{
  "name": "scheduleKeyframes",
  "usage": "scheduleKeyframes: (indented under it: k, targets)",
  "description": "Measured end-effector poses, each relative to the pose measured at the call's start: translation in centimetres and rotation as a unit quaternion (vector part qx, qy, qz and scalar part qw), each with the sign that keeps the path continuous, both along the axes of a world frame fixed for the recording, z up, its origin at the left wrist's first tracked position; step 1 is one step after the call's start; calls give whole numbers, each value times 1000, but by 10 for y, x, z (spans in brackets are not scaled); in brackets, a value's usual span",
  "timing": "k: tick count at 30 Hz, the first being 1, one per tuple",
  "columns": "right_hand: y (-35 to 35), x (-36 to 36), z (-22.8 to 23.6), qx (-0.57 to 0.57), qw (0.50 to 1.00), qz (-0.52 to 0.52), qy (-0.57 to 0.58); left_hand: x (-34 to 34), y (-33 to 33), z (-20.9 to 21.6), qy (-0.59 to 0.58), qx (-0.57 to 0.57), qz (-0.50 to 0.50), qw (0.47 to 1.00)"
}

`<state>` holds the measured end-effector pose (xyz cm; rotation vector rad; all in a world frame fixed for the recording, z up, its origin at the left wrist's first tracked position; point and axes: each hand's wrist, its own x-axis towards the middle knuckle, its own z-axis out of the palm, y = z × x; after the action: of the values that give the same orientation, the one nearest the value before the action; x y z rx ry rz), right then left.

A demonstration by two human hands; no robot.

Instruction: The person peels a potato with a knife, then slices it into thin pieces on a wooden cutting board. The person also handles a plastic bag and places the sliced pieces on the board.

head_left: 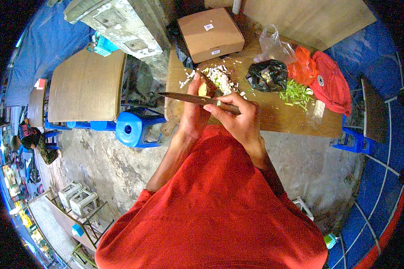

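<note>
My left hand (195, 114) holds a small yellow piece of food with brownish skin (203, 89); its exact kind is unclear. In my right hand (240, 117) is a knife (184, 97), gripped near its handle, with the dark blade pointing left across my left hand and close below the yellow piece. Just beyond both hands lies a heap of chopped white pieces (220, 76), some scattered loose. Part of a wooden board (171, 112) shows beside my left wrist. Chopped green pieces (296, 95) lie on the wooden table (274, 114) to the right.
A cardboard box (211, 36) sits at the table's back. To the right are an open black plastic bag (267, 75), a clear bag (274, 47), an orange bag (302, 67) and a red cloth item (332, 85). A blue stool (137, 127) and another table (86, 85) stand left.
</note>
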<state>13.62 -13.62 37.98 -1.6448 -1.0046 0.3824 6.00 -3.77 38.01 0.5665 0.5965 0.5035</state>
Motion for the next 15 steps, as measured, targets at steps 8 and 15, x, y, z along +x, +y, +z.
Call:
scheduleKeyframes:
  k: [8, 15]
  targets:
    - [1, 1, -5, -7, 1000, -16, 7, 0, 1, -8, 3, 12, -19, 1000]
    - [4, 1, -6, 10, 1000, -26, 5, 1, 1, -18, -26, 3, -12, 1000]
